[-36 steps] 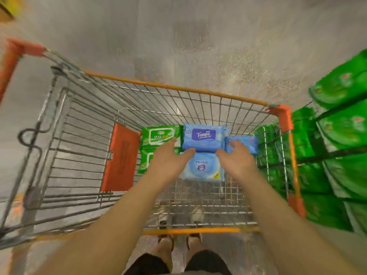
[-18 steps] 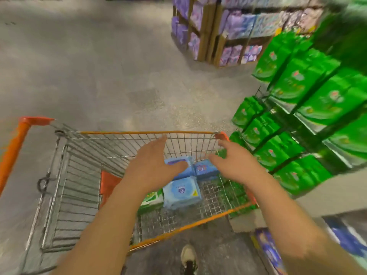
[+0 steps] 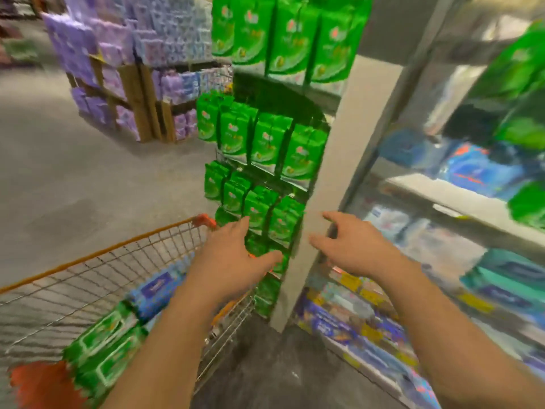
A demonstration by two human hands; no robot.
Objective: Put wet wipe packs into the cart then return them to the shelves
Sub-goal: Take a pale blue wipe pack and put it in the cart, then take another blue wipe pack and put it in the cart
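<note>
The wire cart [image 3: 124, 261] with its orange rim stands at the lower left. Inside it lie a blue wet wipe pack [image 3: 154, 292] and green wet wipe packs [image 3: 103, 349]. My left hand [image 3: 233, 261] hovers above the cart's right side with fingers spread and holds nothing. My right hand [image 3: 351, 246] is raised in front of the grey shelf post [image 3: 330, 178], fingers loosely spread and empty. The shelves [image 3: 442, 196] on the right carry blurred blue, white and teal packs.
Green hanging packs [image 3: 265, 149] fill a rack on the shelf end just beyond the cart. A display of purple and blue packs [image 3: 124, 69] stands farther back on the left. Grey floor [image 3: 73, 172] lies open to the left.
The view has swung up and right from the cart to the shelves. Both hands have lifted out of the cart empty, and the wipe packs remain in it.
</note>
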